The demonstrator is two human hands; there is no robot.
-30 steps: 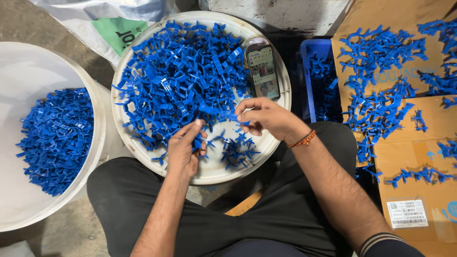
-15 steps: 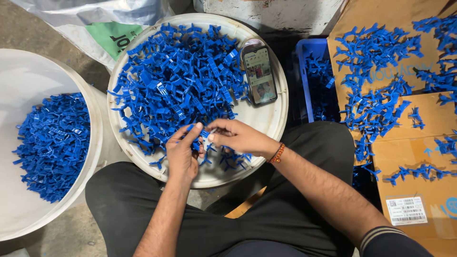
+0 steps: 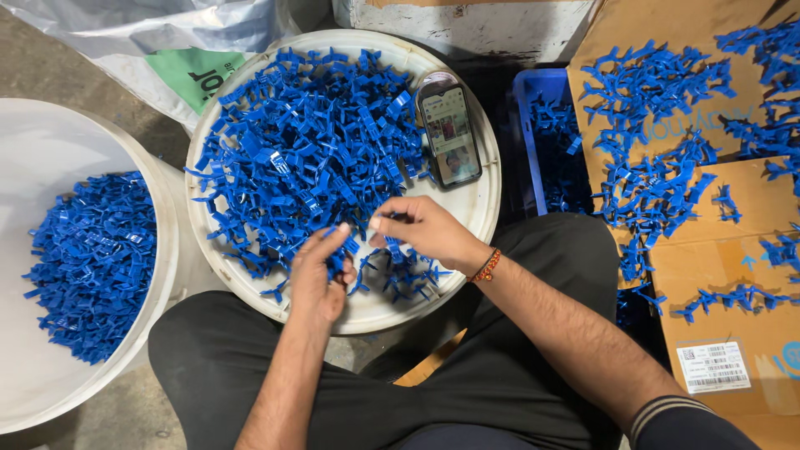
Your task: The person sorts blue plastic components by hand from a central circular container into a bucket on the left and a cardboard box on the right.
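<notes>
A round white lid (image 3: 479, 208) sits over my lap, piled with several small blue plastic parts (image 3: 308, 158). My left hand (image 3: 319, 279) is at the pile's near edge, its fingers closed around a blue part. My right hand (image 3: 421, 233) is beside it, pinching a blue piece at the fingertips, a beaded band on its wrist. The two hands nearly touch. A smartphone (image 3: 450, 133) with a lit screen lies on the lid's right side.
A white bucket (image 3: 33, 158) at left holds loose blue parts (image 3: 92, 258). A blue crate (image 3: 533, 125) and flattened cardboard (image 3: 733, 275) with scattered blue sprues (image 3: 658, 150) lie at right. A white sack (image 3: 142, 50) lies behind.
My right hand moved left from the lid's right side to meet my left hand at the near edge of the pile. Both now work one blue part together.
</notes>
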